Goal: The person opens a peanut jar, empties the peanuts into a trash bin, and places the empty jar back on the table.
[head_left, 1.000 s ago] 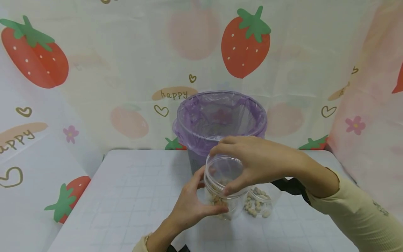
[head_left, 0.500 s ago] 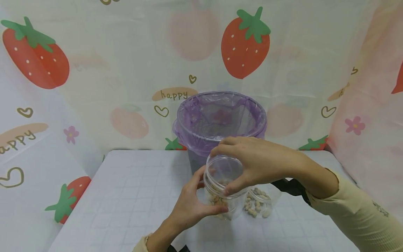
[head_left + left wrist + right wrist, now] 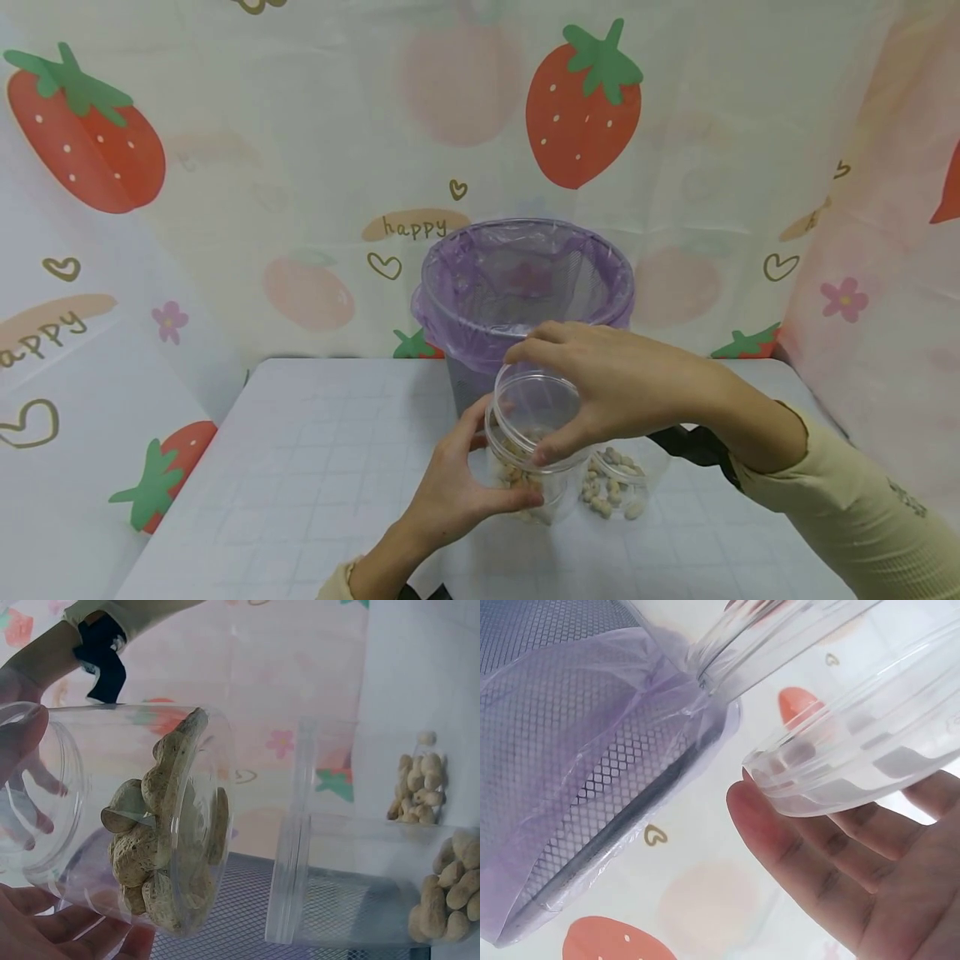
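One clear cylindrical plastic jar of tan peanuts, held above the white tabletop

The left hand grasps the jar's side; the right hand grips a clear round plastic lid, tilted at the jar's mouth. From there, a purple-lined grey mesh bin stands at 12 o'clock and another clear plastic peanut jar at 4 o'clock

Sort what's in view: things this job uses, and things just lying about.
In the job, seemingly: jar of peanuts in the left hand; clear lid in the right hand.

Probably just standing about: bin with its purple bag; other jars.
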The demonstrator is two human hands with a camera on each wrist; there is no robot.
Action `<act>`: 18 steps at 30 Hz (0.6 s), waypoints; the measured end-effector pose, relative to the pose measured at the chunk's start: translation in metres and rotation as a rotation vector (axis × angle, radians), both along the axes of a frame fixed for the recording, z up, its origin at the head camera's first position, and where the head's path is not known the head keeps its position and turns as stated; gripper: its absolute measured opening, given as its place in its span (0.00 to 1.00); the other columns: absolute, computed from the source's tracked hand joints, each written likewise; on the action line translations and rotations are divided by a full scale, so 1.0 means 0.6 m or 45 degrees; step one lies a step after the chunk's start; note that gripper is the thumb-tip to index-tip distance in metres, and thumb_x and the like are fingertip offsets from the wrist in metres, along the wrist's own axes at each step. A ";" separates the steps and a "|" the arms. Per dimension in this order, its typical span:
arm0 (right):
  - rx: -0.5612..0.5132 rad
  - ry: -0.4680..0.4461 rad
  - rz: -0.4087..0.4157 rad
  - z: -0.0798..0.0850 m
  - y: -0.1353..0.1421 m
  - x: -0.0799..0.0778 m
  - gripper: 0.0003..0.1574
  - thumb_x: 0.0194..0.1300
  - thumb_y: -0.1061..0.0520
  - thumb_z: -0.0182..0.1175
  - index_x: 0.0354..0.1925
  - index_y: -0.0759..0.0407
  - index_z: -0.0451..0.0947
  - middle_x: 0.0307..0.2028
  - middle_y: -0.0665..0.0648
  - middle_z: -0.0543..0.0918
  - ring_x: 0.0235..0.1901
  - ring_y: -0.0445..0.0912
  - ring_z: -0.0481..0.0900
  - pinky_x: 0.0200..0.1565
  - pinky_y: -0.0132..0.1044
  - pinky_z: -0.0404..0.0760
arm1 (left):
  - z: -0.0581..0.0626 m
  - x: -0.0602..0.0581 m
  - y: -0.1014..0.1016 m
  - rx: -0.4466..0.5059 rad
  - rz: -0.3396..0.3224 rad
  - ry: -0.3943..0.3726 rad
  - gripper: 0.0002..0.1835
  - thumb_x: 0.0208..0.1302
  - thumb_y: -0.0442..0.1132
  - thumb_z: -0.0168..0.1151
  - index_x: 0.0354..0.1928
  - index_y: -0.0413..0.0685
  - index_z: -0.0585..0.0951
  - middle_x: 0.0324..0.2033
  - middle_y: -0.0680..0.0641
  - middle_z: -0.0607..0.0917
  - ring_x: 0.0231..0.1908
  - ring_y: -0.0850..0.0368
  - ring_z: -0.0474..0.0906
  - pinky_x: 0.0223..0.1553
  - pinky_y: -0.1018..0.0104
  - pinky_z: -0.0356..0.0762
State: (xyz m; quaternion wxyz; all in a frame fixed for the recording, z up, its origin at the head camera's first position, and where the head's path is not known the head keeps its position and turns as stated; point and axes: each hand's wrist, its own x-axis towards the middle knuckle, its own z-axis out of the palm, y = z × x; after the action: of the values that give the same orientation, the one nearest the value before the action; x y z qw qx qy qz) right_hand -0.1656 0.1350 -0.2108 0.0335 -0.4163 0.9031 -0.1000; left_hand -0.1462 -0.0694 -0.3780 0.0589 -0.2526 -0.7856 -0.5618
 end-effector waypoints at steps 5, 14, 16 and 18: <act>0.015 0.022 -0.017 0.000 0.003 0.000 0.50 0.49 0.29 0.70 0.64 0.50 0.69 0.54 0.50 0.76 0.51 0.45 0.77 0.52 0.46 0.80 | -0.001 0.000 0.001 0.002 -0.010 0.012 0.52 0.42 0.45 0.81 0.71 0.66 0.62 0.61 0.59 0.76 0.59 0.58 0.73 0.56 0.53 0.74; -0.006 0.023 -0.037 0.003 0.009 -0.003 0.52 0.49 0.26 0.68 0.65 0.51 0.70 0.54 0.51 0.75 0.51 0.45 0.78 0.51 0.44 0.80 | -0.002 0.000 0.001 -0.004 -0.031 0.017 0.53 0.43 0.44 0.81 0.71 0.67 0.60 0.66 0.59 0.72 0.61 0.56 0.71 0.56 0.52 0.73; -0.009 0.026 -0.038 0.004 0.010 -0.004 0.52 0.49 0.27 0.69 0.64 0.51 0.70 0.54 0.51 0.75 0.51 0.45 0.78 0.50 0.44 0.80 | -0.003 0.000 0.001 -0.006 -0.035 0.025 0.54 0.43 0.44 0.81 0.72 0.66 0.60 0.66 0.59 0.71 0.61 0.56 0.71 0.56 0.52 0.74; -0.011 0.024 -0.043 0.005 0.011 -0.004 0.52 0.49 0.28 0.69 0.65 0.51 0.70 0.54 0.52 0.75 0.50 0.45 0.78 0.50 0.44 0.80 | -0.003 0.000 0.001 -0.005 -0.037 0.025 0.54 0.43 0.44 0.81 0.72 0.67 0.59 0.66 0.60 0.71 0.62 0.56 0.71 0.56 0.53 0.74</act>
State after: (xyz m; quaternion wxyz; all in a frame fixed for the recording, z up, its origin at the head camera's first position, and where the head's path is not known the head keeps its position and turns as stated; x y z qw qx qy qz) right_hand -0.1681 0.1414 -0.2078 0.0217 -0.4020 0.9099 -0.1004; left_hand -0.1461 -0.0685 -0.3798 0.0580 -0.2699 -0.7823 -0.5583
